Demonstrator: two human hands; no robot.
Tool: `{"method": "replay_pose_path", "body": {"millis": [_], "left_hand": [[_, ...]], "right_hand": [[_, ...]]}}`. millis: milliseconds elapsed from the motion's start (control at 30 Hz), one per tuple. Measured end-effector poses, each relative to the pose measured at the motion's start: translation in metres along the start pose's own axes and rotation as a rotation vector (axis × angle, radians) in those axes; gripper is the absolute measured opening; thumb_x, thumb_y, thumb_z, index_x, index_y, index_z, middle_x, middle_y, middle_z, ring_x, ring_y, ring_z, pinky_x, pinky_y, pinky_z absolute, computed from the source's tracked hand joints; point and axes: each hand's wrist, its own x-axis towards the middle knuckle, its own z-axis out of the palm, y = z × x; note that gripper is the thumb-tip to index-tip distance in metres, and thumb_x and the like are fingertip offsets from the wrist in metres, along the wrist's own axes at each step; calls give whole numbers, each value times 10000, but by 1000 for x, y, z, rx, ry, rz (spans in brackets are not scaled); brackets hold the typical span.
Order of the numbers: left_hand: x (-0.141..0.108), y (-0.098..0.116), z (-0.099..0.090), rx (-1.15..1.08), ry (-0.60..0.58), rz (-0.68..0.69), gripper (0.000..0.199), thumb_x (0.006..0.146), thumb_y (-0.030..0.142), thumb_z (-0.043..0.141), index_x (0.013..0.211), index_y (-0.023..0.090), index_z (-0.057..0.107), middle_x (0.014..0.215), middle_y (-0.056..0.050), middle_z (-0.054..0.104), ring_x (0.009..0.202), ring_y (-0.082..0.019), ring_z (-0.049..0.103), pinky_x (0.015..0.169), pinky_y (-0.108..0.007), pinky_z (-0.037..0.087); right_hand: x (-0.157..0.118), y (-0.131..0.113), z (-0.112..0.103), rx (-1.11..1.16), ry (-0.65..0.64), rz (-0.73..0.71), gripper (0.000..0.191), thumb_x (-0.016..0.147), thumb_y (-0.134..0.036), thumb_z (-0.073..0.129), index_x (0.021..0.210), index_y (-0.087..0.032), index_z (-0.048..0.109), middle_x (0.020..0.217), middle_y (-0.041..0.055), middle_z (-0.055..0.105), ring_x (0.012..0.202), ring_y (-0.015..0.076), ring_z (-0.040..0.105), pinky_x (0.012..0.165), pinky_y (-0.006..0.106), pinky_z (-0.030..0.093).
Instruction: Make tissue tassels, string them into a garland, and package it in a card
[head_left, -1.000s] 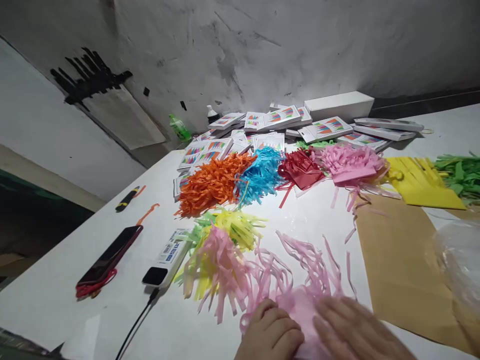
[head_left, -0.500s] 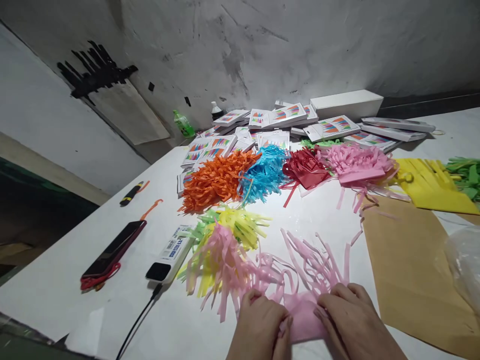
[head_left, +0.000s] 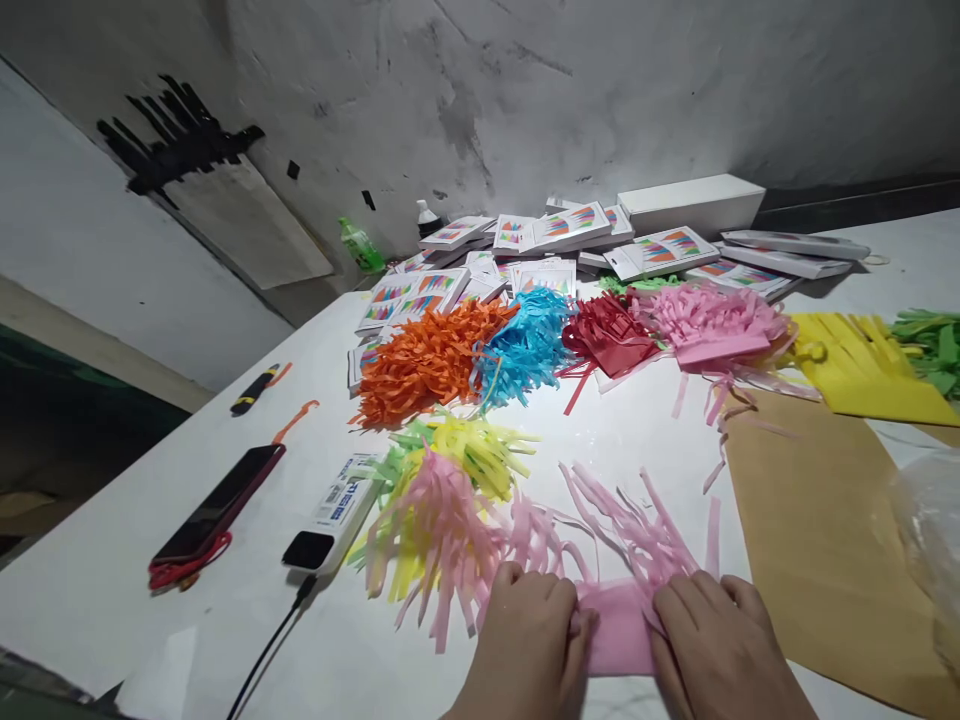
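Observation:
A pink tissue paper tassel sheet [head_left: 619, 630] lies on the white table at the near edge, its cut strips fanning away from me. My left hand [head_left: 532, 630] grips the sheet's left part, with the fingers curled and the thumb partly hidden. On the right part, my right hand [head_left: 709, 635] is closed over the paper in the same way. A plain uncut band of pink shows between the two hands. Just left of it rest a finished-looking pink tassel [head_left: 442, 525] and a yellow tassel [head_left: 476, 450], overlapping each other.
Orange [head_left: 431, 365], blue [head_left: 529, 345], red [head_left: 611, 335] and pink fringe bundles [head_left: 720, 325] line the back, before piled printed boxes [head_left: 562, 232]. A phone [head_left: 217, 505] and a corded power bank [head_left: 334, 515] lie left. Brown paper [head_left: 817, 540] and yellow fringed paper [head_left: 870, 365] are right.
My hands have shifted slightly right along the pink sheet, and its strips have moved a little. The whole view has drifted slightly.

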Motion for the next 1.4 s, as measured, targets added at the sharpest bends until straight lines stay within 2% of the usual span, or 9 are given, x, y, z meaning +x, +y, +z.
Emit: {"method": "replay_pose_path", "body": {"millis": [267, 433, 600, 700, 767, 833, 933, 1233, 1400], "left_hand": [[10, 4, 2, 75, -91, -72, 248, 894, 216, 517, 652, 204, 572, 651, -17, 676, 605, -215, 593, 689, -353, 351], [9, 2, 8, 83, -53, -46, 271, 891, 210, 511, 626, 203, 564, 604, -9, 653, 573, -207, 591, 685, -354, 383], [8, -2, -4, 8, 34, -58, 158, 871, 209, 530, 730, 197, 601, 674, -32, 660, 614, -207, 596, 619, -331, 431], [5, -2, -15, -62, 218, 86, 285, 865, 241, 554, 1134, 170, 616, 1089, -125, 694, 1000, -259, 626, 876, -404, 478], [2, 2, -15, -51, 338, 279, 360, 889, 324, 568, 1224, 194, 592, 1221, -114, 666, 1159, -273, 562, 1110, -489, 313], [-1, 8, -6, -29, 404, 413, 202, 912, 314, 571, 1077, 225, 648, 1075, -42, 722, 1077, -228, 596, 1194, -498, 166], [-4, 16, 9, -47, 442, 433, 142, 939, 165, 527, 864, 217, 636, 783, 40, 708, 869, -145, 630, 1218, -470, 144], [-10, -9, -18, -64, 359, 268, 297, 878, 59, 428, 1022, 212, 638, 921, -31, 736, 963, -194, 636, 1176, -530, 234], [-23, -28, -30, 82, 237, 213, 555, 781, 130, 509, 1330, 200, 545, 1335, -140, 609, 1289, -322, 494, 1105, -567, 341]], "right_hand": [[5, -3, -8, -112, 55, 86, 299, 861, -58, 385, 858, -217, 637, 847, 56, 693, 776, 233, 654, 823, 464, 382], [-2, -11, -10, -9, 224, -136, 326, 851, -28, 441, 862, -241, 687, 851, 0, 758, 902, 199, 699, 1120, 473, 297], [-10, -11, 1, 4, 141, -238, 442, 766, 79, 380, 848, -201, 713, 811, 10, 753, 858, 191, 702, 1179, 478, 255], [-9, -7, -4, 37, 138, -218, 386, 792, 58, 405, 833, -182, 706, 785, 15, 737, 839, 185, 700, 1160, 463, 282], [-8, -8, -10, 69, 146, -170, 344, 822, 25, 427, 827, -185, 699, 774, 4, 733, 823, 177, 704, 1155, 452, 288], [-8, -10, -15, 94, 186, -147, 332, 848, -4, 429, 809, -201, 693, 762, -10, 737, 800, 165, 710, 1162, 440, 286], [-10, -15, -15, 87, 256, -156, 334, 885, -50, 425, 790, -220, 696, 750, -15, 751, 777, 163, 722, 1183, 444, 267], [-28, -1, -15, -3, 350, -173, 489, 905, -36, 328, 900, -275, 754, 765, -13, 771, 749, 176, 737, 1192, 436, 282], [-28, -1, -18, -22, 257, -157, 530, 883, -5, 292, 922, -248, 761, 798, 4, 770, 782, 194, 745, 1203, 463, 234]]}}
